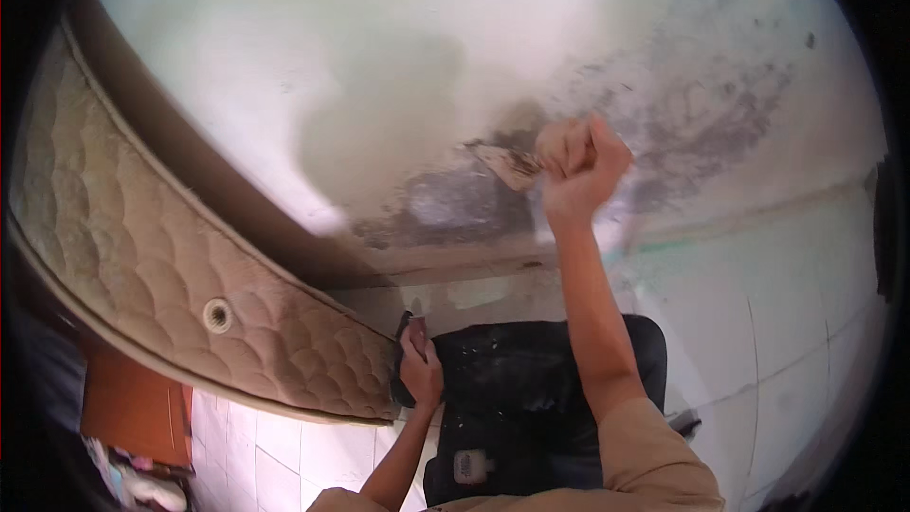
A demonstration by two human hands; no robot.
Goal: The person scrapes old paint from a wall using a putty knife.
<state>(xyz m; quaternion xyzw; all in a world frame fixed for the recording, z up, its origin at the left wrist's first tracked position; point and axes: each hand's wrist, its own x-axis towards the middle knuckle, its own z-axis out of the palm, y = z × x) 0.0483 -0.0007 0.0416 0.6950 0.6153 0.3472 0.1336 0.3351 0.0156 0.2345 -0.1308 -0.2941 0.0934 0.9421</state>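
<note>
Scraper (pixel 509 166) gripped in the fisted right hand (pixel 580 163), blade on the stained wall (pixel 398 66). Left hand (pixel 420 367) fingers curled over the black chair (pixel 531 389) back's left edge, near the mattress (pixel 171 256).

A small white rectangular label (pixel 471 466) sits low on the back of the black chair (pixel 531 389); no packages, signs or screens are in view.
</note>
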